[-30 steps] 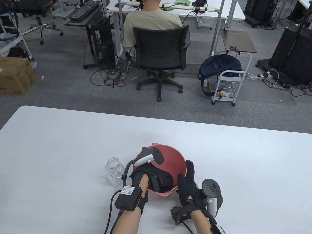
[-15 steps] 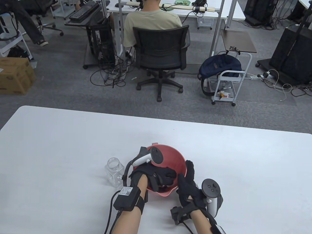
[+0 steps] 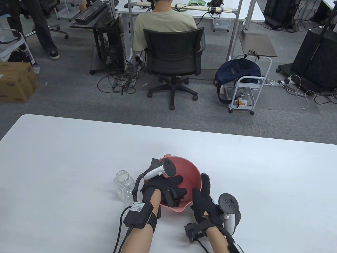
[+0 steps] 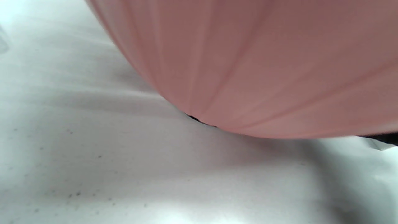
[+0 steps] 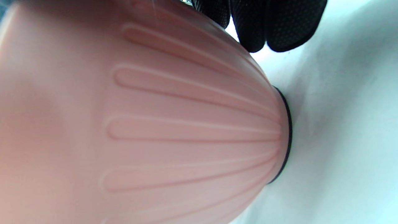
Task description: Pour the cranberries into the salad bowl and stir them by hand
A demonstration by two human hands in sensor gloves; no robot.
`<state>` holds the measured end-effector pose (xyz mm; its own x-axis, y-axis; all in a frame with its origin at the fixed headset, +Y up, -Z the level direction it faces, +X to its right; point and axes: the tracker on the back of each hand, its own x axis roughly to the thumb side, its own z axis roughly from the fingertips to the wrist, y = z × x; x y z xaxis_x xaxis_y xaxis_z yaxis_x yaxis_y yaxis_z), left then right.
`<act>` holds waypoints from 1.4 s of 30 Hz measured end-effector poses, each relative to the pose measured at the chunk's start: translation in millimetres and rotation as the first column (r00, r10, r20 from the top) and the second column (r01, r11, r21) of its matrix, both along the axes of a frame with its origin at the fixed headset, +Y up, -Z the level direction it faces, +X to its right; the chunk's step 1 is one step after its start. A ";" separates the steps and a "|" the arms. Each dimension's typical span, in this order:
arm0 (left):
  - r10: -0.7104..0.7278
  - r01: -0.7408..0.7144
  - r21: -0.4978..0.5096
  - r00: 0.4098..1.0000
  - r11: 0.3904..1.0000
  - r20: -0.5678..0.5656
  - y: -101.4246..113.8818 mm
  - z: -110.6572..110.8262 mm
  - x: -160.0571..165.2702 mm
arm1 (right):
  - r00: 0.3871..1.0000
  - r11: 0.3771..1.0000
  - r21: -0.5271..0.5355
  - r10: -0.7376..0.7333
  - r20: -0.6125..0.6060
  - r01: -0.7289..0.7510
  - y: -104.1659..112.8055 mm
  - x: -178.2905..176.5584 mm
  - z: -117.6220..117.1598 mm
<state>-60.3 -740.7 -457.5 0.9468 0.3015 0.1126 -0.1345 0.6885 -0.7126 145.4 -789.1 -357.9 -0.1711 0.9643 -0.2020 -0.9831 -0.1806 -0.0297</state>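
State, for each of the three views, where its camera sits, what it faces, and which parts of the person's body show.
Table view: above, looking down at left hand inside pink bowl, right hand outside.
Left wrist view: low, facing the bowl wall; no hand visible.
Right wrist view: beside the bowl; fingertips at top.
All share the bowl.

Empty jar (image 3: 123, 184) crowds the bowl's (image 3: 193, 171) left; its far side lies open
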 end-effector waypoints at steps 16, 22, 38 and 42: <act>-0.059 0.058 -0.016 0.998 0.998 -0.030 0.3 -0.5 -0.3 | 1.000 1.000 -0.004 -0.005 0.000 0.005 0.2 0.8 -0.3; -0.082 0.081 -0.025 0.996 0.996 -0.037 -0.2 -0.5 0.0 | 1.000 1.000 -0.004 -0.006 0.000 0.006 0.2 0.8 -0.4; -0.124 0.123 -0.025 0.992 0.992 -0.025 0.3 0.1 1.9 | 1.000 1.000 -0.005 -0.007 -0.003 0.007 0.1 0.6 -0.6; -0.115 0.114 -0.018 0.993 0.993 -0.017 0.0 0.0 2.2 | 1.000 1.000 -0.004 -0.005 -0.004 0.005 0.2 0.4 -0.5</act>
